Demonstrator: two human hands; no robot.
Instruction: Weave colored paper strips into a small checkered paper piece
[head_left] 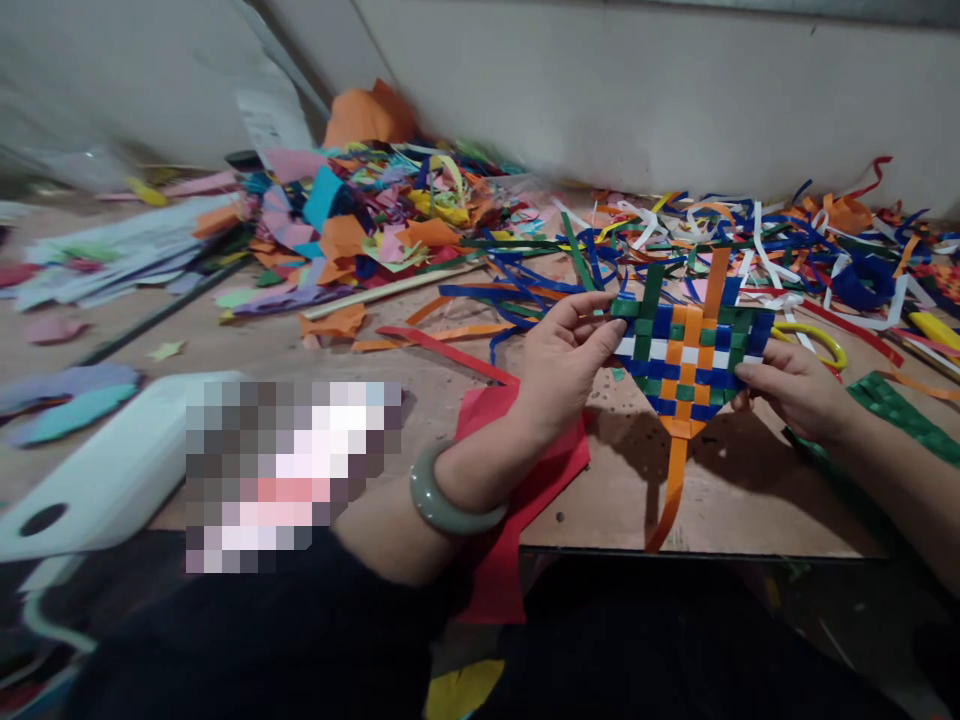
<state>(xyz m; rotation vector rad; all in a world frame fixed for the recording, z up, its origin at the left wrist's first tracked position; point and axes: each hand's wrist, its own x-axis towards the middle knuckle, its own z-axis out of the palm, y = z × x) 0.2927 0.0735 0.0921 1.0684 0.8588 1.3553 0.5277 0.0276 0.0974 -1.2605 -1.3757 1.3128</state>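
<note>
A woven piece of paper strips (694, 360) in orange, blue, green and white is held up between both hands. It narrows to a point at the bottom, where an orange strip (673, 490) hangs down. My left hand (566, 355), below a jade-coloured bangle (439, 500) on the wrist, pinches its upper left corner between thumb and fingers. At the right edge, my right hand (795, 385) grips it with the thumb in front; its other fingers are partly hidden behind. Loose strip ends stick up from the top.
Red paper (555, 470) lies under my left forearm and over the table edge. Yellow-handled scissors (821, 340) and a green woven strip (904, 415) lie at right. Paper scraps (360, 220) heap along the wall. A white stand (112, 480) and a pixelated area are at left.
</note>
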